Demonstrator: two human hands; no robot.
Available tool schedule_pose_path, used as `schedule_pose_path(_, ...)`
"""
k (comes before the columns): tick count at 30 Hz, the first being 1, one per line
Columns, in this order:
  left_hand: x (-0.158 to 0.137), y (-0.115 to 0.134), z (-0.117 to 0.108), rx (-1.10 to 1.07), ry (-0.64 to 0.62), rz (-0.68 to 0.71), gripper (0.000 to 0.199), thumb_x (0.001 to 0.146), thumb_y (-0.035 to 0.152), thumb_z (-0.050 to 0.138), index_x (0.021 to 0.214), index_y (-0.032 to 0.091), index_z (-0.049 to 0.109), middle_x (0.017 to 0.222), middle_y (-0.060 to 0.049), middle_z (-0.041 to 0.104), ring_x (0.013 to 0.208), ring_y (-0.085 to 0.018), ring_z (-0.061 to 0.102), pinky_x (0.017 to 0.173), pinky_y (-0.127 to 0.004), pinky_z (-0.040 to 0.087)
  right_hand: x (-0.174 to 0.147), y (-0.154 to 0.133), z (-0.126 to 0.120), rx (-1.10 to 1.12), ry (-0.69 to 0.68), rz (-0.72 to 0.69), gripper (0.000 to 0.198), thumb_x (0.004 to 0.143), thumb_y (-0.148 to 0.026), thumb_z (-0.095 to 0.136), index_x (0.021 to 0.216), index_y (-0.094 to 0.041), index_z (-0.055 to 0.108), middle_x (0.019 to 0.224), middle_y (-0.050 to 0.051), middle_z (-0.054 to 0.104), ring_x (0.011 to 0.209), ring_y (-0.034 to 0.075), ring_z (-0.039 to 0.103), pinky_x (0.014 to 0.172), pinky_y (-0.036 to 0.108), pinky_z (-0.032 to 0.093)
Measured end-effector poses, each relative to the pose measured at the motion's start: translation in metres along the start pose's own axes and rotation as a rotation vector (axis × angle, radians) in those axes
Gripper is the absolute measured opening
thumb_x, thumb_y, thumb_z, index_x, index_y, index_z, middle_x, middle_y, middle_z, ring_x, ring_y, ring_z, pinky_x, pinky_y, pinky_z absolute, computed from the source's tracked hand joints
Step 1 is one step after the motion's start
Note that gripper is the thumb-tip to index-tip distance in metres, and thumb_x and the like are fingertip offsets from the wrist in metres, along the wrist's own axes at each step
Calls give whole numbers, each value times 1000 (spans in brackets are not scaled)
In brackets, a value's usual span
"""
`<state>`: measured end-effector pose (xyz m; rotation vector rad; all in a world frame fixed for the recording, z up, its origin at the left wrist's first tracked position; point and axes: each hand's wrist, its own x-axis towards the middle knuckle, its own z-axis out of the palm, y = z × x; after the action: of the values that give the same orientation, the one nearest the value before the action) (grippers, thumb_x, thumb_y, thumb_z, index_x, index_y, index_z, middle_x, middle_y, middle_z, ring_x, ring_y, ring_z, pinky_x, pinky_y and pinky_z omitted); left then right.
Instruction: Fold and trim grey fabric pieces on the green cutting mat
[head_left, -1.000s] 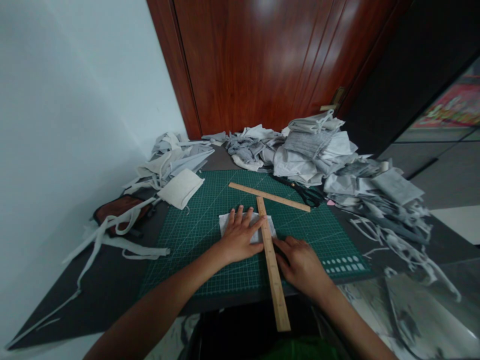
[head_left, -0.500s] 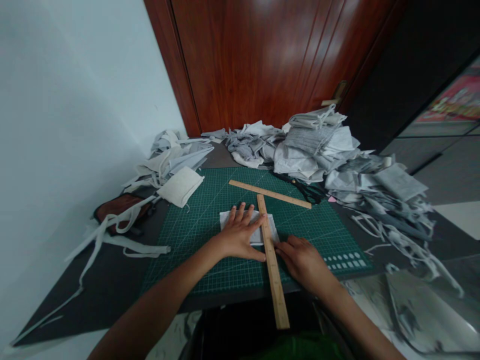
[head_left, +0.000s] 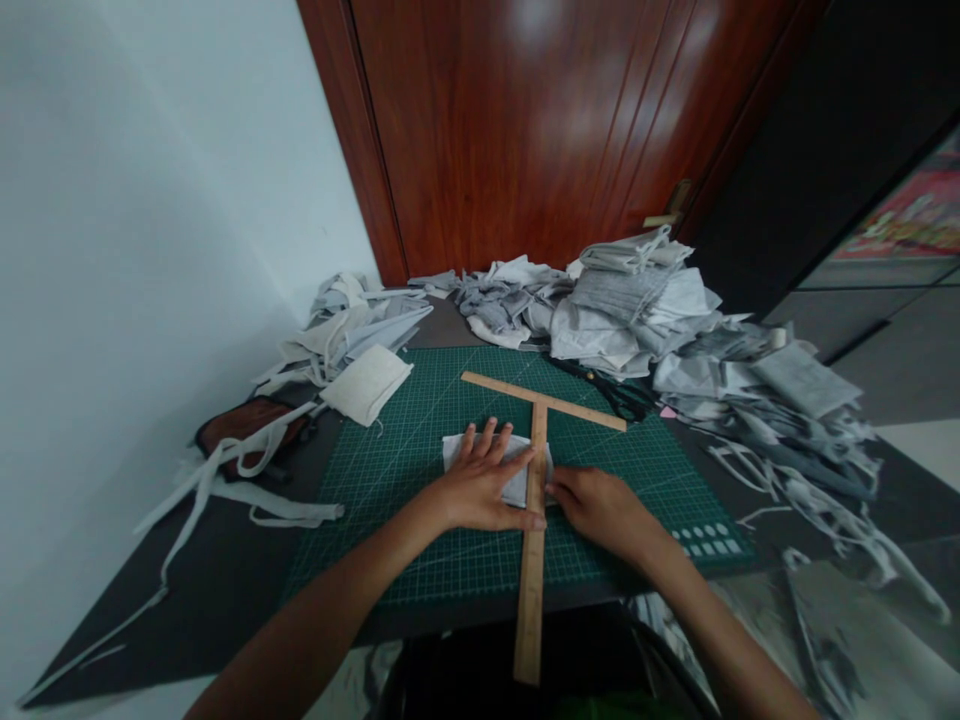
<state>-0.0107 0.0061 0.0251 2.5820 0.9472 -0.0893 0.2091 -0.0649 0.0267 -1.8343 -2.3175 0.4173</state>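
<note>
A small light-grey piece of cloth (head_left: pixel 516 490) lies on the green cutting mat (head_left: pixel 405 450). Spread flat over it is my left hand (head_left: pixel 484 485), with its index finger and thumb reaching onto a wooden ruler (head_left: pixel 533 560). That ruler crosses the right part of the cloth and runs past the table's near edge. My right hand (head_left: pixel 604 508) is closed, its fingertips pinching at the cloth's right edge close beside the ruler. A second wooden ruler (head_left: pixel 577 408) lies slantwise beyond, by the first one's far end.
Black scissors (head_left: pixel 619 393) lie at the mat's far right. Grey fabric heaps (head_left: pixel 637 300) line the back and right. At left are a folded cream cloth (head_left: pixel 367 384), pale strips (head_left: pixel 199 500) and a brown pouch (head_left: pixel 244 430). A wooden door (head_left: pixel 525 140) stands behind the dark table (head_left: pixel 225 600).
The ruler under my left hand has turned, its near end swinging left and its far end right. Both hands stay at the cloth. The whole view has shifted slightly.
</note>
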Motion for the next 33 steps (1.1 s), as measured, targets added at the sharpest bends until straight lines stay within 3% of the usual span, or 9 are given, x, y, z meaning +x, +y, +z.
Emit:
schedule_pose_path(8, -1, 2, 13, 47, 142, -32, 92, 90, 84, 37, 163, 31, 19, 171, -13, 6, 155, -46, -10, 120, -71, 0, 27, -4, -2, 23, 44, 50, 21, 104, -24, 48, 115, -23, 66, 106, 4, 79, 98, 20, 75, 73, 25, 44)
schedule_pose_path(12, 0, 4, 16, 59, 187, -73, 82, 99, 73, 27, 163, 22, 21, 171, -15, 10, 156, -41, -6, 123, -66, 3, 25, -5, 1, -2, 50, 101, 25, 103, -26, 50, 125, -23, 61, 107, 7, 79, 100, 24, 75, 74, 27, 46)
schedule_pose_path(16, 2, 7, 22, 89, 236, -168, 72, 102, 65, 32, 161, 24, 29, 171, -13, 11, 156, -41, -5, 124, -65, 4, 21, -2, 5, -43, 39, 171, 28, 101, -25, 53, 128, -21, 60, 103, 11, 79, 96, 29, 76, 71, 30, 47)
schedule_pose_path(20, 1, 7, 24, 77, 249, -173, 75, 99, 68, 37, 161, 26, 29, 171, -13, 9, 155, -44, -7, 123, -67, 3, 18, 2, 9, -47, 41, 206, 32, 99, -24, 55, 131, -21, 58, 99, 10, 79, 93, 30, 76, 69, 31, 50)
schedule_pose_path(22, -1, 7, 22, 58, 240, -159, 78, 98, 70, 38, 162, 27, 26, 171, -14, 7, 155, -45, -9, 122, -67, 2, 15, 2, 9, -37, 77, 151, 39, 99, -19, 53, 138, -21, 55, 104, 11, 78, 91, 28, 76, 71, 31, 51)
schedule_pose_path(25, -2, 5, 15, 29, 169, -147, 80, 97, 67, 44, 162, 26, 24, 171, -14, 3, 154, -45, -11, 122, -68, 0, 2, -7, 7, -6, 86, -99, 44, 99, -11, 44, 140, -24, 56, 105, 10, 74, 87, 24, 74, 76, 32, 53)
schedule_pose_path(28, -3, 4, 10, 22, 90, -135, 84, 93, 58, 54, 163, 25, 21, 171, -15, 0, 154, -46, -12, 121, -69, 0, -17, -20, 10, 79, 31, -283, 39, 103, -22, 46, 139, -27, 59, 101, 7, 72, 88, 23, 71, 80, 34, 54)
schedule_pose_path(31, -4, 4, 12, 23, 102, -125, 86, 92, 57, 55, 163, 26, 19, 172, -13, 1, 154, -45, -12, 120, -70, 0, -36, -21, 24, 84, 64, -257, 59, 94, -37, 67, 149, -26, 49, 101, 8, 71, 88, 27, 71, 79, 39, 57)
schedule_pose_path(33, -4, 5, 16, 20, 143, -116, 85, 93, 62, 51, 163, 25, 20, 172, -13, 3, 155, -45, -12, 121, -69, 0, -43, -12, 36, 58, 94, -206, 63, 91, -36, 71, 149, -28, 48, 101, 8, 71, 88, 28, 72, 77, 42, 59)
